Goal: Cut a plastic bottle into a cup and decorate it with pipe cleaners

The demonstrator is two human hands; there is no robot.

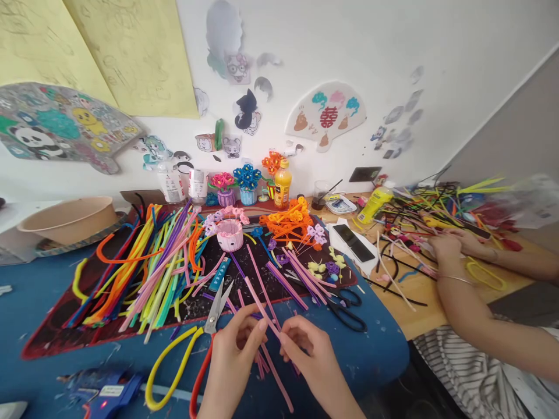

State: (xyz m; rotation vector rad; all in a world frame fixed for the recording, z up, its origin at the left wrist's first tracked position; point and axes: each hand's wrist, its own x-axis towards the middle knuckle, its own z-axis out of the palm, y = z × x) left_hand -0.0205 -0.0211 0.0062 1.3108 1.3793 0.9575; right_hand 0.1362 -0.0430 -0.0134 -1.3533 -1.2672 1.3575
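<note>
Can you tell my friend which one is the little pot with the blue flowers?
Look at the white wall, then down to its foot, left of the orange drink bottle. Small flower pots stand there. Yours is the light blue pot, between pink flowers and orange flowers; only its blooms are blue.

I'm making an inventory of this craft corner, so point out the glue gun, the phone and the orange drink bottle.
Glue gun [112,391]: head view, on the pale label on its blue body.
Phone [353,243]: head view, mid-screen.
Orange drink bottle [283,184]: head view, middle of its body.
</note>
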